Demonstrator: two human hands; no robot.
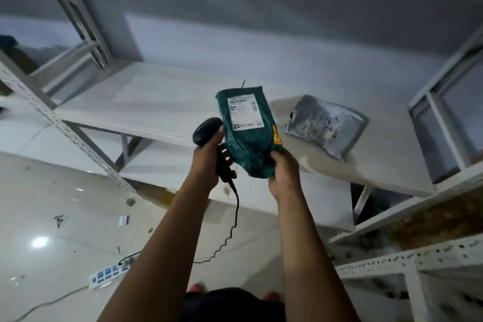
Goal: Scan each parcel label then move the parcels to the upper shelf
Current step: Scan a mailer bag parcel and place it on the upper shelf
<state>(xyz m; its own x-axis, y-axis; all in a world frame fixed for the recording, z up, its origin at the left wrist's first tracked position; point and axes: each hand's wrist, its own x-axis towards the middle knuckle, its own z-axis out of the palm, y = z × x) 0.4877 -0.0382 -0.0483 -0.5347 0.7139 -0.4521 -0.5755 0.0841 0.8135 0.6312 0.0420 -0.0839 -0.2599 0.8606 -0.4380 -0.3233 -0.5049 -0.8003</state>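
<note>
Green parcel (248,136) x1, grey parcel (326,127) x1.

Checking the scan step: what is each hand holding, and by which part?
The left hand grips the black scanner by its handle; the right hand holds the green parcel by its bottom end.

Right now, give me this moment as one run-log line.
left hand: grips scanner | right hand: holds green parcel, label facing camera | grey parcel: lying on shelf | step: green parcel not yet shelved
</note>
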